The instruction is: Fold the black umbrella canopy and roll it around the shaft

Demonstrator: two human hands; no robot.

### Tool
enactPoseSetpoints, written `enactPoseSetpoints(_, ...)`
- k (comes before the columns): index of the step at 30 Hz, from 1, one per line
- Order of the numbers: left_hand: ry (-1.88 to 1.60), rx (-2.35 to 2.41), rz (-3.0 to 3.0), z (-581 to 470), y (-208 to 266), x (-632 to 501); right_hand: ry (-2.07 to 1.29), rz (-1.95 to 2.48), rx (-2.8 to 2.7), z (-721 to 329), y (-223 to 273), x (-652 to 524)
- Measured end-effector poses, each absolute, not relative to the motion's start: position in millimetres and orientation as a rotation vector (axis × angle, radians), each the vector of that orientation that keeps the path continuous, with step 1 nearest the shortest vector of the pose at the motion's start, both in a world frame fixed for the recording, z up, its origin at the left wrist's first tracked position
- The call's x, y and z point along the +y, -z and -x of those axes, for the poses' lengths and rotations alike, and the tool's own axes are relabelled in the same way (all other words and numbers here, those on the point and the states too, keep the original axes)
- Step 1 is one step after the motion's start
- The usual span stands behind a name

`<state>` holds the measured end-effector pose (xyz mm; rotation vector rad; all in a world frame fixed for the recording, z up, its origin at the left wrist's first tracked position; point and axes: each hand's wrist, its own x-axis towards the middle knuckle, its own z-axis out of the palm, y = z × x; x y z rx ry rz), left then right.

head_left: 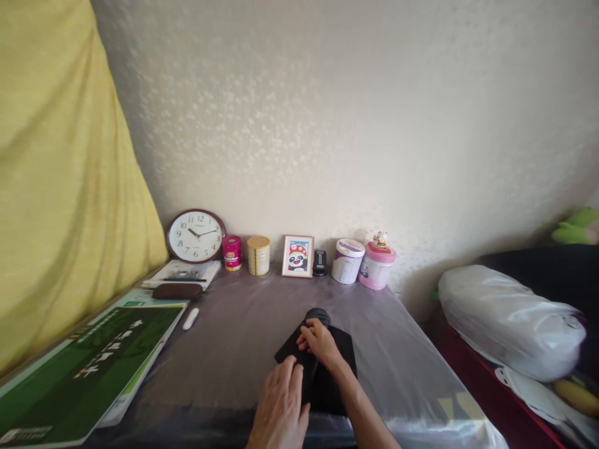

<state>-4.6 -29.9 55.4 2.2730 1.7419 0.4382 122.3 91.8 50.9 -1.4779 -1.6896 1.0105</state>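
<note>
A piece of black cloth (340, 349) lies on the table near its front edge, with a rounded black part (317, 315) at its far end. I cannot make out its exact kind. My right hand (321, 343) rests over the middle of it, fingers curled in against the fabric. On the near left side is my left hand (282, 399), back upward, its fingers stretched forward over the cloth's left edge and the thumb apart. Both hands and the right forearm hide part of the cloth.
A plastic-covered table (224, 349) stands against the wall. Along its back are a clock (196, 236), tins (259, 255), a picture frame (298, 256) and tubs (347, 262). At left lie green books (93, 368), a brown case (178, 291) and a white stick-like object (191, 318). A plastic bag (510, 318) sits right.
</note>
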Motion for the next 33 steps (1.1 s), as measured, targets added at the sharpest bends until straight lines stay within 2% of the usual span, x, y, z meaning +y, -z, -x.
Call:
enactPoseSetpoints(3, -0.439, 1.592, -2.379, -3, -54, -24, -0.985, 1.398, -1.765, -122, -56, 86)
enactPoseSetpoints(10, -0.407, 1.667, -2.372, -7, -23, -15, -0.683, 1.239, -2.084, -126, -71, 66)
enactPoseSetpoints(14, -0.3, 1.671, -2.319, -8, -24, -15, -0.405, 1.157, -2.21, -138, -63, 69)
enactPoseSetpoints(18, -0.216, 1.682, -2.258, -10, -28, -15, -0.322, 1.202, -2.247, -147, -47, 92)
enactPoseSetpoints(24, -0.363, 1.666, -2.178, -10, -21, -12, -0.293, 1.369, -2.15, -147, -40, 133)
enactPoseSetpoints(33, -0.414, 1.617, -2.119, -5, -42, -19, -0.31, 1.793, -1.55, -214, -36, 112)
